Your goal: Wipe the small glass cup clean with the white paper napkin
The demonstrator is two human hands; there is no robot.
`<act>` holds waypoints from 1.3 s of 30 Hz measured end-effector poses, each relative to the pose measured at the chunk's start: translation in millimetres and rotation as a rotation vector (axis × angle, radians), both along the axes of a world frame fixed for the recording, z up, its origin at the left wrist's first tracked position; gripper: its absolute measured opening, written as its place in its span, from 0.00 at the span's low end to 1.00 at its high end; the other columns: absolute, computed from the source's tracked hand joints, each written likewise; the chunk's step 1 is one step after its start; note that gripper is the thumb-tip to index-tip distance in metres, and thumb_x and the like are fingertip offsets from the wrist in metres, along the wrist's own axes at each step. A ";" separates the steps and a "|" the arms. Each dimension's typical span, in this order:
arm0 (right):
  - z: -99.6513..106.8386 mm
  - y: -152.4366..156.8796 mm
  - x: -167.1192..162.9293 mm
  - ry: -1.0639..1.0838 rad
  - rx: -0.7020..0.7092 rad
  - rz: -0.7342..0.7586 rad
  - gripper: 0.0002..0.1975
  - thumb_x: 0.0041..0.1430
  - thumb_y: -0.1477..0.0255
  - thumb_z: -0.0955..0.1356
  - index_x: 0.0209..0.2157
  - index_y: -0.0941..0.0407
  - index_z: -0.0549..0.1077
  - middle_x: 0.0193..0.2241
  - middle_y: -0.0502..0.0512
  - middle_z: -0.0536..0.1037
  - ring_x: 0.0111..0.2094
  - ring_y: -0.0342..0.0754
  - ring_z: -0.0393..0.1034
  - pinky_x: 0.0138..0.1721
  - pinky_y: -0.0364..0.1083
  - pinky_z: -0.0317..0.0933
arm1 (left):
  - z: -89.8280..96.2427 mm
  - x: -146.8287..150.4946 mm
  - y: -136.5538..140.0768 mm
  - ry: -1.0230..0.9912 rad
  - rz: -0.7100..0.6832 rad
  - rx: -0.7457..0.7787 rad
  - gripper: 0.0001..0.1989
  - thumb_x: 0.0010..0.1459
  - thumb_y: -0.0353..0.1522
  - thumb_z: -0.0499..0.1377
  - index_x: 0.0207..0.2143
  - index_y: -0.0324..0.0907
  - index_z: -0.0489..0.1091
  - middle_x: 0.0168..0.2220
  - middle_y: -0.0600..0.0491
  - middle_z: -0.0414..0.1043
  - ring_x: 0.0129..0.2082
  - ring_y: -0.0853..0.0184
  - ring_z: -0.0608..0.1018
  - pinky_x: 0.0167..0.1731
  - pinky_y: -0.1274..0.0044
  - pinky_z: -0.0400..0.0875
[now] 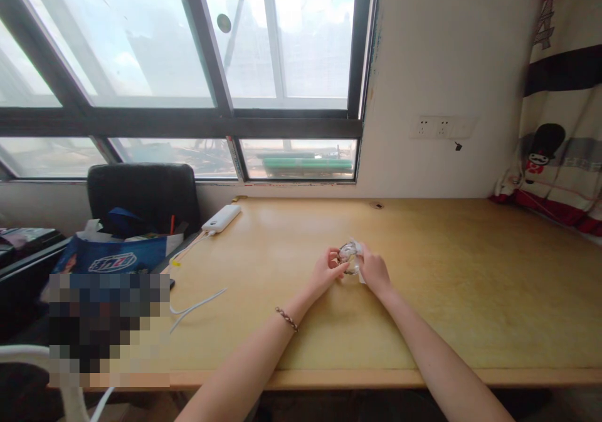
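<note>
Operating remotely, I have left hand [329, 268] and right hand [375, 274] both grasping a shiny, clear thing [348, 249] over the middle of the worktop [475, 296] (too small to identify); two-handed handling seems the step, the next move calling for steady pressure.

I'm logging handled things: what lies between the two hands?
In the head view: a small shiny item, too unclear to name, held by both left hand and right hand.
</note>
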State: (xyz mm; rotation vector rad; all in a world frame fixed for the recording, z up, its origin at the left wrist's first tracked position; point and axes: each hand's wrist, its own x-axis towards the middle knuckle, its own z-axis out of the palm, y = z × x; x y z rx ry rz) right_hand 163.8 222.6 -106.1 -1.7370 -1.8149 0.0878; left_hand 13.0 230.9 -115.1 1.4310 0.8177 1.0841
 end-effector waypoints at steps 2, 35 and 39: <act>7.8 -6.9 1.7 -0.136 0.034 0.011 0.13 0.56 0.74 0.58 0.43 0.56 0.65 0.28 0.56 0.74 0.27 0.46 0.68 0.27 0.40 0.53 | 3.7 -0.9 -2.0 0.018 -0.026 0.012 0.23 0.43 0.38 0.61 0.41 0.39 0.59 0.34 0.51 0.70 0.19 0.76 0.71 0.17 0.83 0.65; -15.0 11.0 -12.6 0.690 -0.214 0.147 0.16 0.53 0.64 0.58 0.30 0.61 0.70 0.21 0.55 0.73 0.21 0.45 0.66 0.21 0.41 0.58 | 0.9 -0.1 -4.6 -0.140 -0.037 0.044 0.21 0.41 0.31 0.63 0.37 0.38 0.58 0.35 0.50 0.69 0.33 0.67 0.74 0.37 0.74 0.68; -22.8 13.6 -16.7 0.897 -0.311 0.202 0.16 0.49 0.62 0.61 0.30 0.61 0.71 0.21 0.55 0.74 0.19 0.45 0.65 0.18 0.41 0.58 | 1.6 -0.5 -4.4 -0.216 -0.071 0.096 0.26 0.41 0.29 0.63 0.43 0.39 0.56 0.40 0.47 0.67 0.38 0.66 0.73 0.41 0.72 0.66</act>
